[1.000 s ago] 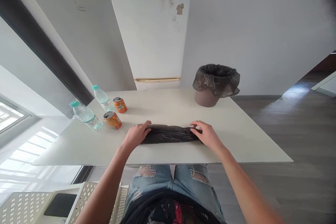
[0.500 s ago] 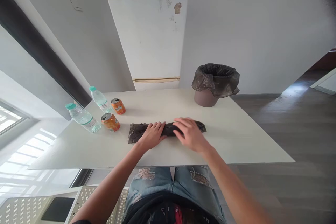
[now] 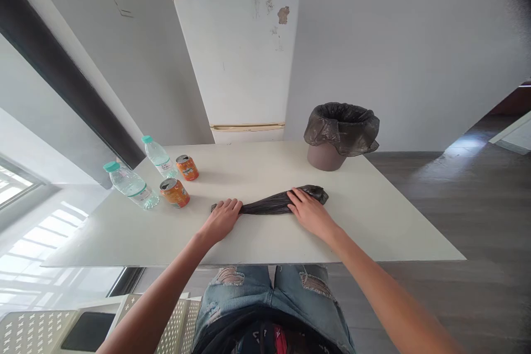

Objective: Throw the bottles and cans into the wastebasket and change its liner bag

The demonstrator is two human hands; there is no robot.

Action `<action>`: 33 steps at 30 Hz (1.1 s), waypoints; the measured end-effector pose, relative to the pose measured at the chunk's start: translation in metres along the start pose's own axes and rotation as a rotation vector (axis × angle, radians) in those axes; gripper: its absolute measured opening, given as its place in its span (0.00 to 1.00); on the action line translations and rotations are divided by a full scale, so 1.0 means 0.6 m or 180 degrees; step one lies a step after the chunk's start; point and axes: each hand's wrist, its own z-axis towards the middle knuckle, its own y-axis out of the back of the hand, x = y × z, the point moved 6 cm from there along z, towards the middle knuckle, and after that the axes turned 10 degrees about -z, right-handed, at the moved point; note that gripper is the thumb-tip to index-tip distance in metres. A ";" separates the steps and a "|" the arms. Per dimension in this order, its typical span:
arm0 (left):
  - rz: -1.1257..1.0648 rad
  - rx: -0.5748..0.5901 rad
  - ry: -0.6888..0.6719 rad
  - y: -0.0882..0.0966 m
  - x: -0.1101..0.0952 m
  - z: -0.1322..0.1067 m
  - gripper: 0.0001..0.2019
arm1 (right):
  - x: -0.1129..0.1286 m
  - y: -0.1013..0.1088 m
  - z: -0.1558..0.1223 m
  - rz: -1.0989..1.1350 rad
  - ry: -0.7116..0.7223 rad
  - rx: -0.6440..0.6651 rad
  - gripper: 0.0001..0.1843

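Observation:
A dark plastic bag [image 3: 271,203], squeezed into a thin strip, lies across the middle of the white table [image 3: 373,221]. My left hand [image 3: 222,219] rests on the strip's left end, fingers curled down over it. My right hand [image 3: 309,211] presses flat on the strip near its right end, fingers stretched out and together. The bag's bunched right tip sticks out beyond my right hand.
Two water bottles [image 3: 129,183] [image 3: 156,155] and two orange cans [image 3: 175,192] [image 3: 187,167] stand at the table's left. A brown bin lined with a dark bag [image 3: 341,134] sits at the back right. A white fridge [image 3: 238,55] stands behind. A perforated white crate [image 3: 50,332] is lower left.
The bag has gone from a wider flat roll to a thin stretched strip. My hands came together at its middle, then slid apart again toward its ends.

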 end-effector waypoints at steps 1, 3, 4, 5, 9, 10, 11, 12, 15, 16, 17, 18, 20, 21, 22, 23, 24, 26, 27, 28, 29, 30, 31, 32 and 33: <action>0.0000 0.0009 0.0042 0.001 0.010 -0.008 0.09 | -0.017 0.003 -0.008 -0.0145 -0.0079 -0.0098 0.32; -0.0018 0.0017 0.0126 0.005 0.031 -0.023 0.11 | -0.044 0.010 -0.023 -0.0422 -0.0196 -0.0321 0.32; -0.0030 0.0014 0.0175 0.010 0.042 -0.030 0.11 | -0.054 0.013 -0.029 -0.0522 -0.0236 -0.0417 0.32; -0.0040 0.0003 0.0233 0.017 0.052 -0.036 0.12 | -0.062 0.015 -0.034 -0.0581 -0.0254 -0.0490 0.32; -0.0154 -0.0183 0.0448 0.061 0.065 -0.044 0.11 | -0.073 0.016 -0.038 -0.0421 -0.0129 -0.0564 0.29; -0.0205 -0.0269 0.0460 0.074 0.054 -0.038 0.15 | -0.072 0.015 -0.037 -0.0299 -0.0122 -0.0562 0.29; -0.0259 -0.0357 0.0440 0.084 0.033 -0.029 0.20 | -0.072 0.015 -0.035 -0.0165 -0.0137 -0.0563 0.29; -0.0305 -0.0433 0.0388 0.090 0.005 -0.016 0.25 | -0.070 0.015 -0.032 -0.0026 -0.0153 -0.0565 0.29; -0.0423 -0.0474 0.0011 0.074 -0.119 0.046 0.33 | -0.063 0.007 -0.025 0.0347 -0.0071 -0.0495 0.31; -0.0460 -0.0419 -0.0177 0.058 -0.166 0.071 0.35 | -0.060 0.000 -0.022 0.0429 -0.0003 -0.0424 0.31; -0.0494 -0.0368 -0.0339 0.038 -0.209 0.097 0.38 | -0.057 -0.009 -0.020 0.0471 0.0085 -0.0324 0.31; -0.0525 -0.0334 -0.0506 0.018 -0.246 0.121 0.41 | -0.055 -0.019 -0.018 0.0461 0.0176 -0.0210 0.32; -0.0593 -0.0286 -0.0801 -0.020 -0.295 0.161 0.44 | -0.054 -0.039 -0.015 0.0342 0.0330 -0.0011 0.35; -0.0661 -0.0232 -0.0858 -0.037 -0.305 0.175 0.44 | -0.054 -0.046 -0.015 0.0277 0.0391 0.0051 0.36; -0.0748 -0.0173 -0.0871 -0.053 -0.305 0.186 0.45 | -0.054 -0.051 -0.015 0.0228 0.0447 0.0077 0.38; -0.0845 -0.0113 -0.0843 -0.066 -0.298 0.192 0.46 | -0.054 -0.052 -0.016 0.0193 0.0483 0.0066 0.37; -0.0941 -0.0058 -0.0809 -0.077 -0.288 0.195 0.48 | -0.053 -0.052 -0.016 0.0171 0.0513 0.0040 0.36; -0.1075 -0.0014 -0.0748 -0.091 -0.262 0.192 0.51 | -0.049 -0.048 -0.017 0.0134 0.0538 -0.0011 0.34; -0.1097 -0.0024 -0.0729 -0.095 -0.250 0.189 0.52 | -0.047 -0.045 -0.017 0.0119 0.0505 -0.0027 0.34; -0.1091 -0.0046 -0.0708 -0.098 -0.239 0.184 0.51 | -0.046 -0.043 -0.016 0.0114 0.0443 -0.0034 0.34; -0.1063 -0.0069 -0.0680 -0.099 -0.230 0.179 0.49 | -0.045 -0.041 -0.016 0.0120 0.0369 -0.0026 0.34; -0.1017 -0.0091 -0.0639 -0.099 -0.222 0.174 0.47 | -0.044 -0.040 -0.016 0.0130 0.0296 -0.0011 0.34; -0.0964 -0.0108 -0.0587 -0.098 -0.213 0.168 0.45 | -0.043 -0.038 -0.015 0.0138 0.0234 0.0014 0.34; -0.0910 -0.0115 -0.0530 -0.096 -0.203 0.163 0.44 | -0.042 -0.037 -0.015 0.0143 0.0190 0.0050 0.35; -0.0862 -0.0117 -0.0468 -0.093 -0.191 0.156 0.42 | -0.042 -0.036 -0.016 0.0147 0.0164 0.0093 0.35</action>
